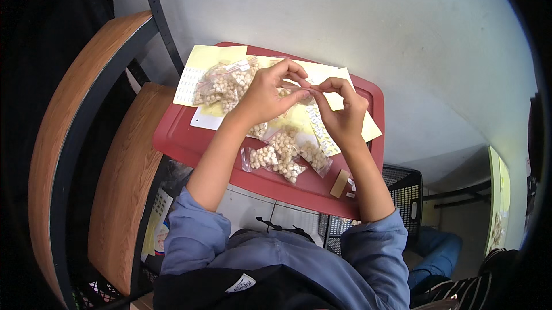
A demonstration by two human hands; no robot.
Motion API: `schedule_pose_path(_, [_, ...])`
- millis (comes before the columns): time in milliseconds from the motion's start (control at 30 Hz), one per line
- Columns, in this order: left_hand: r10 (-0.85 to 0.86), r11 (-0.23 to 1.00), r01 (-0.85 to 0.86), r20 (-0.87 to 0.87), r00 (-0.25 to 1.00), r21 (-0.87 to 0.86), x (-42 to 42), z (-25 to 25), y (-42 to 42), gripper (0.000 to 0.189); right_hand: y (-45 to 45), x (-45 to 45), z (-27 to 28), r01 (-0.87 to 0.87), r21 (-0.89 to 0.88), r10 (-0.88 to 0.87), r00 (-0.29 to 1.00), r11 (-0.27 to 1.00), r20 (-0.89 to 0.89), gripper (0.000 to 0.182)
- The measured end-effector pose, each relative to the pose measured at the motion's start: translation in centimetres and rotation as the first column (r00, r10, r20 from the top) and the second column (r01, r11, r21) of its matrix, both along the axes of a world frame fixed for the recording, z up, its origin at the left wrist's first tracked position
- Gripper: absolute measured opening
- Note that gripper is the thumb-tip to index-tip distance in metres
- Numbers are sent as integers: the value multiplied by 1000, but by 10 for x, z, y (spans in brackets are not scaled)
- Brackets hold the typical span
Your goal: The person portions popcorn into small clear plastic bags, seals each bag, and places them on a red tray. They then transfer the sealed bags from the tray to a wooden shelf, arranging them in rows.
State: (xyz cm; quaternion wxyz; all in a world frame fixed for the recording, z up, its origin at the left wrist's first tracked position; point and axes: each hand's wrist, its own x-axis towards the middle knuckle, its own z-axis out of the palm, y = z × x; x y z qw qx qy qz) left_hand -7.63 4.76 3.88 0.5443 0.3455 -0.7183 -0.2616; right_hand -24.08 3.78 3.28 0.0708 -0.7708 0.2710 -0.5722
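My left hand (274, 92) and my right hand (345, 109) meet above the middle of a red plastic lid (194, 141). Their fingertips pinch the top edge of a small clear zip bag (307, 99), mostly hidden behind the fingers. Left of my left hand lies a heap of zip bags filled with small pale round pieces (222, 88). Nearer to me, below my hands, are several more filled bags (282, 154). Yellow sheets (368, 126) and a strip of small printed stickers (321, 131) lie under and beside my right hand.
A small tan block (340, 183) and white scraps (351, 185) lie by the lid's right front edge. Wood-topped shelves (125, 172) stand at the left, a pale wall (345, 21) behind. A black plastic crate (403, 193) and another person's jeans-clad leg (437, 249) are at the lower right.
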Motion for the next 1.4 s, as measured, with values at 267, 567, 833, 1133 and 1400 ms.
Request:
schedule_pose_path(267, [1,952,-57,185,983,301,67,23,52,18,18,-8,19,-139,426,303,888,894,-346,42])
schedule_pose_path(567, [-13,775,-228,375,927,590,151,-21,57,24,2,-1,-20,220,508,261,652,833,-712,32])
schedule_pose_path(833, [366,917,-391,555,747,-77,93,1,51,38,-16,-8,-28,-66,631,370,855,773,-364,30])
schedule_pose_path(1133, [201,963,-160,-182,963,218,9,-2,-45,37,-39,-9,-35,-365,535,69,867,762,493,41])
schedule_pose_path(1400, [42,888,171,-446,894,427,-17,-45,-45,26,-38,-3,-48,-614,456,139,680,645,720,31])
